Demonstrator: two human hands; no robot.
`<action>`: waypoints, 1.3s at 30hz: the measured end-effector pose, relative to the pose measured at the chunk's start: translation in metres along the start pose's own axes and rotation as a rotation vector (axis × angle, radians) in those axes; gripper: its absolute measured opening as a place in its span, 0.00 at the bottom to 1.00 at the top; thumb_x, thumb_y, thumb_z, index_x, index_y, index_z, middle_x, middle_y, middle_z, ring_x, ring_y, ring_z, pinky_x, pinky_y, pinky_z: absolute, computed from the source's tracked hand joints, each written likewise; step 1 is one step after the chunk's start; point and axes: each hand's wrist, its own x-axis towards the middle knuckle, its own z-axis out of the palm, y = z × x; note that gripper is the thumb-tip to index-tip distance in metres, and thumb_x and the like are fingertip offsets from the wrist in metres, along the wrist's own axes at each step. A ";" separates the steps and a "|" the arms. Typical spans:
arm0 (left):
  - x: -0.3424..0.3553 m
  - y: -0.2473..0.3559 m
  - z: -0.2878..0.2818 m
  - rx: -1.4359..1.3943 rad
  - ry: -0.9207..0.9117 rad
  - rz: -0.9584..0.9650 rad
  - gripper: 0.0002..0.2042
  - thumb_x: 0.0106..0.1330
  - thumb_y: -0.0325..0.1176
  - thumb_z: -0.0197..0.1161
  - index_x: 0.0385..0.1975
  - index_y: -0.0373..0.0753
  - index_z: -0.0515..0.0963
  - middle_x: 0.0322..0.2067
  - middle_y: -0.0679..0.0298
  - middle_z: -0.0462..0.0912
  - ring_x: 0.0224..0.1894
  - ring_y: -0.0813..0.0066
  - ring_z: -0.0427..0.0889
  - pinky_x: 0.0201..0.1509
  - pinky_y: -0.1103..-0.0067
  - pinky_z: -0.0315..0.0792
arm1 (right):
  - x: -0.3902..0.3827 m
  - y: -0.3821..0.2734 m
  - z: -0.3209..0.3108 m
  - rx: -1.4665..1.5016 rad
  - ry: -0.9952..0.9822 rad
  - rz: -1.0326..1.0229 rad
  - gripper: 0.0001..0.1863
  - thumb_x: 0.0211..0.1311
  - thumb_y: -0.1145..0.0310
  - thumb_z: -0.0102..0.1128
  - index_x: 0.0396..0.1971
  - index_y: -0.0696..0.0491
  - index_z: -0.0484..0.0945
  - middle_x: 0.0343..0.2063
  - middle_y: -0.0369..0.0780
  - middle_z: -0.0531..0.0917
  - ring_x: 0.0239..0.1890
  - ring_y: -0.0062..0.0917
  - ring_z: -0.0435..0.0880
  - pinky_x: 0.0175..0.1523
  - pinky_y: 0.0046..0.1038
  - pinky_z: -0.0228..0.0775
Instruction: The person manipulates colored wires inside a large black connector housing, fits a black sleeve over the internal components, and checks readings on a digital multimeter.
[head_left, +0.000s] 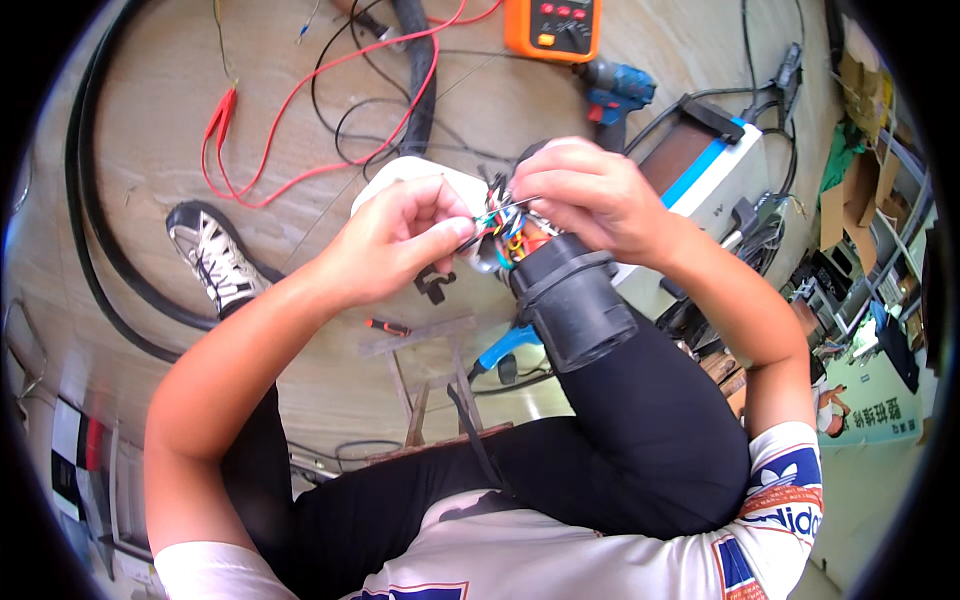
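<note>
My left hand (420,220) is closed, thumb and fingertips pinching a thin wire at the cut end of a bundle of coloured wires (510,235). My right hand (585,195) is also closed, gripping a thin wire just to its left. The bundle comes out of a black cylindrical housing (572,310) with a raised ring, which lies tilted over my right thigh below my hands. A white panel (375,182) sits behind my hands. The exact wire ends between my fingertips are too small to make out.
An orange multimeter (550,28), a cordless drill (620,90) and red test leads (222,120) lie on the floor ahead. A white-and-blue case (665,225) is at the right, a small screwdriver (388,326) and blue tool (505,345) below my hands, cardboard boxes (855,200) at far right.
</note>
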 end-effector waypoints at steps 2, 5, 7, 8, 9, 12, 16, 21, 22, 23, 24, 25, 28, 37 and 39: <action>0.001 -0.002 0.000 -0.033 0.004 -0.004 0.07 0.74 0.31 0.60 0.42 0.34 0.74 0.34 0.67 0.81 0.31 0.84 0.78 0.36 0.83 0.73 | 0.000 -0.002 0.003 0.128 0.008 0.060 0.06 0.63 0.73 0.66 0.39 0.56 0.82 0.38 0.42 0.85 0.40 0.38 0.84 0.45 0.35 0.77; 0.002 0.000 -0.004 -0.014 -0.022 0.004 0.07 0.74 0.31 0.60 0.42 0.34 0.73 0.34 0.67 0.81 0.32 0.84 0.78 0.38 0.83 0.74 | 0.006 -0.005 -0.003 0.144 -0.015 0.061 0.07 0.64 0.72 0.65 0.41 0.55 0.84 0.39 0.42 0.85 0.40 0.38 0.85 0.43 0.34 0.78; 0.002 0.001 -0.005 0.002 -0.028 0.011 0.07 0.74 0.31 0.59 0.42 0.34 0.73 0.34 0.66 0.81 0.32 0.83 0.78 0.38 0.83 0.74 | 0.007 -0.003 -0.006 0.143 -0.033 0.058 0.09 0.64 0.72 0.66 0.43 0.53 0.85 0.39 0.41 0.85 0.40 0.38 0.86 0.43 0.34 0.78; 0.001 0.001 -0.005 0.015 -0.028 0.008 0.07 0.74 0.31 0.59 0.42 0.33 0.73 0.34 0.66 0.81 0.32 0.83 0.78 0.38 0.83 0.74 | 0.007 -0.003 -0.007 0.138 -0.043 0.048 0.09 0.63 0.75 0.66 0.43 0.55 0.84 0.40 0.42 0.85 0.40 0.37 0.86 0.43 0.33 0.79; 0.002 0.001 -0.005 0.026 -0.029 0.006 0.07 0.74 0.31 0.59 0.42 0.33 0.73 0.34 0.66 0.81 0.32 0.83 0.78 0.38 0.82 0.74 | 0.008 -0.003 -0.008 0.134 -0.055 0.040 0.10 0.62 0.77 0.65 0.43 0.56 0.84 0.40 0.43 0.85 0.41 0.37 0.86 0.44 0.33 0.79; 0.002 0.000 -0.005 0.026 -0.032 0.015 0.07 0.75 0.31 0.59 0.41 0.34 0.73 0.34 0.66 0.81 0.32 0.83 0.78 0.38 0.83 0.74 | 0.005 -0.002 -0.004 0.126 -0.030 0.043 0.08 0.62 0.75 0.65 0.41 0.57 0.83 0.39 0.43 0.85 0.40 0.37 0.86 0.43 0.33 0.79; 0.001 0.001 -0.005 0.042 -0.039 0.019 0.06 0.75 0.31 0.59 0.41 0.35 0.72 0.34 0.64 0.81 0.32 0.82 0.79 0.39 0.82 0.74 | 0.001 -0.002 0.001 0.084 0.028 0.021 0.06 0.63 0.74 0.65 0.38 0.58 0.82 0.37 0.43 0.85 0.39 0.39 0.85 0.42 0.34 0.78; 0.001 0.000 -0.005 0.042 -0.030 0.016 0.07 0.74 0.31 0.59 0.40 0.33 0.73 0.34 0.65 0.82 0.32 0.82 0.79 0.38 0.82 0.74 | -0.001 -0.003 0.000 0.067 0.031 0.039 0.05 0.63 0.75 0.64 0.38 0.58 0.83 0.36 0.44 0.85 0.39 0.40 0.85 0.43 0.34 0.77; 0.001 0.000 -0.005 0.037 -0.031 0.019 0.07 0.74 0.31 0.59 0.40 0.33 0.73 0.34 0.65 0.82 0.32 0.82 0.79 0.38 0.82 0.74 | -0.001 -0.003 -0.001 0.060 0.030 0.038 0.06 0.63 0.75 0.64 0.38 0.58 0.83 0.36 0.44 0.85 0.39 0.40 0.85 0.43 0.34 0.78; 0.002 0.000 -0.005 0.031 -0.032 0.021 0.07 0.74 0.31 0.60 0.40 0.33 0.73 0.33 0.65 0.82 0.32 0.82 0.79 0.38 0.82 0.74 | -0.001 -0.003 -0.002 0.056 0.038 0.046 0.05 0.64 0.74 0.64 0.38 0.58 0.83 0.36 0.44 0.85 0.39 0.39 0.85 0.44 0.33 0.77; 0.001 -0.001 -0.005 0.025 -0.028 0.023 0.07 0.74 0.31 0.60 0.40 0.34 0.73 0.33 0.65 0.82 0.32 0.82 0.79 0.38 0.82 0.74 | -0.002 -0.002 -0.002 0.056 0.044 0.051 0.05 0.65 0.74 0.63 0.38 0.59 0.83 0.36 0.44 0.85 0.39 0.37 0.85 0.44 0.33 0.77; 0.000 -0.003 -0.006 0.021 -0.025 0.018 0.07 0.74 0.31 0.60 0.40 0.33 0.73 0.33 0.65 0.82 0.32 0.82 0.79 0.38 0.82 0.74 | -0.002 -0.001 -0.004 0.055 0.051 0.056 0.05 0.65 0.74 0.63 0.38 0.59 0.83 0.36 0.44 0.85 0.39 0.36 0.85 0.44 0.32 0.77; -0.002 -0.006 -0.008 0.002 -0.027 0.011 0.07 0.74 0.31 0.60 0.40 0.34 0.73 0.33 0.64 0.81 0.32 0.82 0.79 0.38 0.82 0.74 | -0.007 0.010 -0.030 0.055 0.180 0.159 0.05 0.68 0.74 0.61 0.38 0.60 0.82 0.35 0.43 0.85 0.39 0.30 0.85 0.45 0.29 0.77; 0.000 0.008 -0.004 0.131 0.005 -0.044 0.07 0.75 0.33 0.56 0.42 0.36 0.72 0.30 0.67 0.79 0.29 0.82 0.76 0.35 0.82 0.72 | -0.017 0.011 0.009 0.877 0.329 0.596 0.13 0.79 0.62 0.48 0.39 0.56 0.74 0.32 0.35 0.79 0.35 0.18 0.80 0.44 0.24 0.74; -0.002 0.010 -0.001 0.221 0.020 -0.028 0.07 0.76 0.33 0.55 0.40 0.36 0.72 0.29 0.67 0.78 0.29 0.82 0.75 0.34 0.82 0.71 | -0.013 0.018 0.004 0.969 0.329 0.577 0.12 0.79 0.62 0.48 0.39 0.55 0.74 0.32 0.35 0.78 0.33 0.18 0.79 0.43 0.24 0.74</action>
